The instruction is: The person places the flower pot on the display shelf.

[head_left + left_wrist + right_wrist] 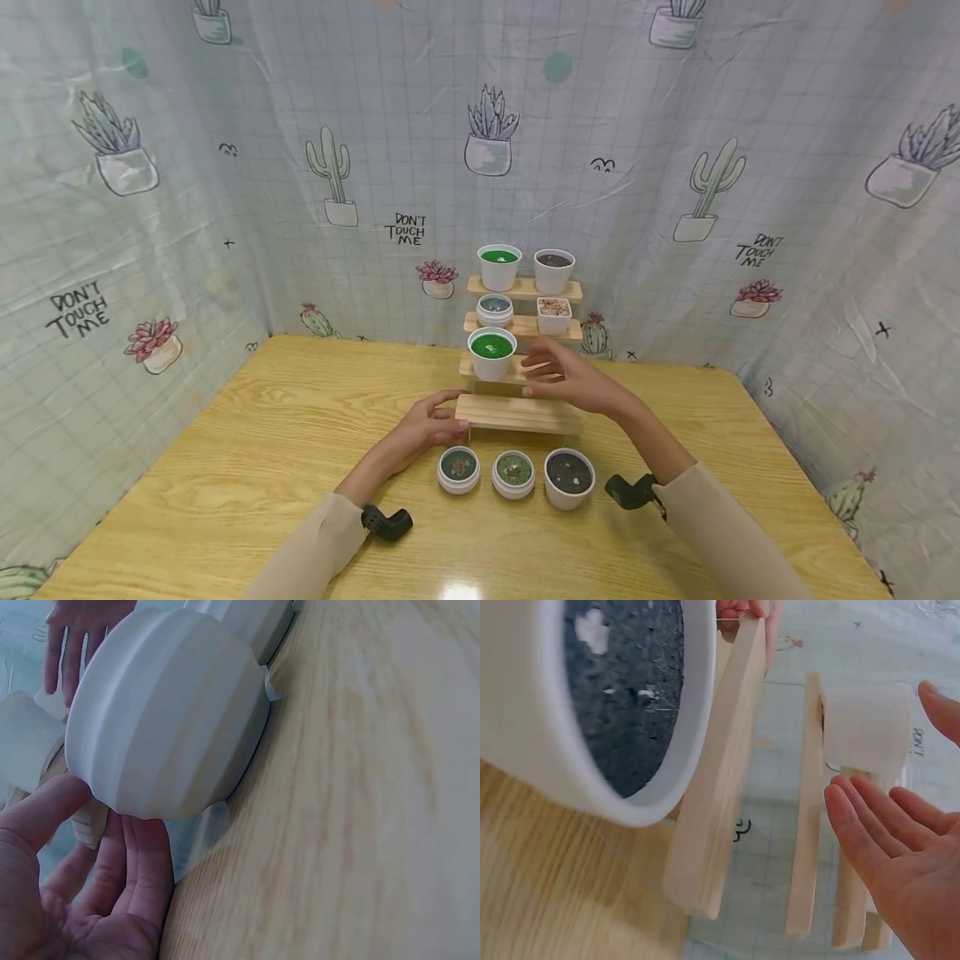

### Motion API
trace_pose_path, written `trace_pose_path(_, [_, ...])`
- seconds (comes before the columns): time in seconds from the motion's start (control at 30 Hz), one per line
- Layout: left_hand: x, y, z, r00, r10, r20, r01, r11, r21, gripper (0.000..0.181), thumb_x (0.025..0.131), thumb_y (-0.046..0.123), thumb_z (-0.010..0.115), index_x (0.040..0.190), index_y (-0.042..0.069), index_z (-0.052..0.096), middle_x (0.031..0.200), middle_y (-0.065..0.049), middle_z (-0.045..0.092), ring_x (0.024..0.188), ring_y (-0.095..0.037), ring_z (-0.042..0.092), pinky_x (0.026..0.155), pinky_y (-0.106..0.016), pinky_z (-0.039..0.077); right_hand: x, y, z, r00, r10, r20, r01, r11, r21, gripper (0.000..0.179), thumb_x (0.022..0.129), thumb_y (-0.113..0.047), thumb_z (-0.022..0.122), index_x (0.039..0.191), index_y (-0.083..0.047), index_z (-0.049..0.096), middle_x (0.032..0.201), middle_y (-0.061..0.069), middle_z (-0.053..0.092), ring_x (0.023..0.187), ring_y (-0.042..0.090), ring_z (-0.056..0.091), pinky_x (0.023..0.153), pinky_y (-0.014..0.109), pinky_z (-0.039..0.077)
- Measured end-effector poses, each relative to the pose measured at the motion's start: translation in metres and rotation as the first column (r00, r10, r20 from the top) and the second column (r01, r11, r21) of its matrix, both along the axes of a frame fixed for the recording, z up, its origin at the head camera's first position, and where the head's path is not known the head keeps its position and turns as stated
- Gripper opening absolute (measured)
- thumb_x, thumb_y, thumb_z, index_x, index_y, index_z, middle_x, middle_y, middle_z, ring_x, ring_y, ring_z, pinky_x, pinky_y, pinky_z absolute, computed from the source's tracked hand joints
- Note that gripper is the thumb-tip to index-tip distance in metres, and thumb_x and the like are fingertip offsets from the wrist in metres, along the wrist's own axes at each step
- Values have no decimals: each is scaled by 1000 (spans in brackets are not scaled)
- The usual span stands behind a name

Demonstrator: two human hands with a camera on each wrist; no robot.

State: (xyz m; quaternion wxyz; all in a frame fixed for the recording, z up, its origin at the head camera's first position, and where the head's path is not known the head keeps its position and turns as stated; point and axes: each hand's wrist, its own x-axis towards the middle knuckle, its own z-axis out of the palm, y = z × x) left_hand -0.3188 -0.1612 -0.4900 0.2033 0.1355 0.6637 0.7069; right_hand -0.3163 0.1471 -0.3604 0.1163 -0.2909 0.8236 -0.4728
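My left hand (422, 427) holds the left end of the lowest step of a tiered wooden display stand (517, 414), thumb and fingers about the board's end. My right hand (573, 381) is open, fingers extended, beside a white pot with bright green filling (491, 367) on the step above. The right wrist view shows a small gap between its fingertips and that pot (866, 731). Nothing is in the right palm. In the left wrist view a ribbed white pot (172, 712) hides part of the board's end.
In front of the stand stand two low white jars, a left jar (458, 483) and a middle jar (513, 482), plus a dark-filled pot (567, 492). Higher steps hold a green pot (498, 271), a dark pot (554, 279), a round jar (495, 312) and a square pot (554, 317). A printed curtain (405, 167) hangs behind.
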Motion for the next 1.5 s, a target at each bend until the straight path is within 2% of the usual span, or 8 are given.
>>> trace_pose_path(0.3, [0, 0, -1, 1000, -3, -2, 3, 1000, -5, 79, 96, 12, 73, 161, 5, 29, 116, -12, 70, 95, -18, 72, 90, -34, 62, 23, 24, -2, 1000, -18, -6, 18, 1000, -17, 70, 97, -20, 74, 152, 2, 38, 150, 27, 51, 137, 45, 54, 110, 53, 51])
trace_pose_path(0.57, [1, 0, 3, 1000, 2, -13, -2, 1000, -14, 79, 95, 15, 74, 160, 6, 29, 118, -15, 69, 95, -18, 72, 90, -35, 62, 40, 38, -4, 998, -21, -67, 19, 999, -26, 62, 98, -11, 70, 151, 2, 40, 146, 26, 55, 133, 46, 57, 106, 52, 54])
trace_pose_path(0.83, [1, 1, -1, 1000, 1, -8, -1, 1000, -6, 78, 96, 16, 73, 160, 7, 30, 121, -15, 69, 95, -18, 72, 90, -34, 62, 56, 51, -15, 1000, 10, 6, -10, 999, -35, 58, 98, -12, 71, 148, 2, 45, 146, 29, 53, 133, 47, 55, 98, 30, 58])
trace_pose_path(1.2, [3, 2, 1, 1000, -15, -18, 15, 1000, 2, 78, 97, 14, 73, 161, 5, 28, 116, -11, 69, 94, -17, 71, 89, -33, 61, 66, 66, -38, 1000, 13, -17, -12, 1000, 29, 50, 97, -16, 72, 142, -5, 54, 140, 19, 60, 129, 42, 59, 102, 39, 57])
trace_pose_path(1.3, [4, 1, 2, 1000, -11, -15, 11, 1000, 6, 78, 96, 13, 73, 160, 5, 29, 114, -10, 69, 93, -17, 71, 88, -33, 62, 66, 68, -42, 1000, 28, -14, -27, 999, 35, 49, 96, -14, 73, 141, -7, 55, 140, 16, 61, 130, 35, 60, 104, 44, 55])
trace_pose_path(1.4, [4, 1, 3, 1000, -7, -14, 7, 1000, 7, 78, 96, 12, 73, 161, 5, 29, 112, -10, 70, 93, -16, 71, 88, -33, 62, 65, 69, -46, 999, 52, 6, -53, 998, 24, 51, 94, -13, 74, 142, -8, 55, 140, 16, 60, 131, 38, 59, 106, 51, 53])
trace_pose_path(1.5, [4, 0, 3, 1000, 1, -12, -1, 1000, 4, 78, 96, 12, 73, 161, 5, 28, 113, -10, 70, 92, -16, 72, 88, -33, 62, 63, 71, -49, 995, 93, 29, -93, 996, 12, 54, 94, -12, 74, 142, -6, 53, 143, 21, 57, 134, 45, 55, 107, 50, 52])
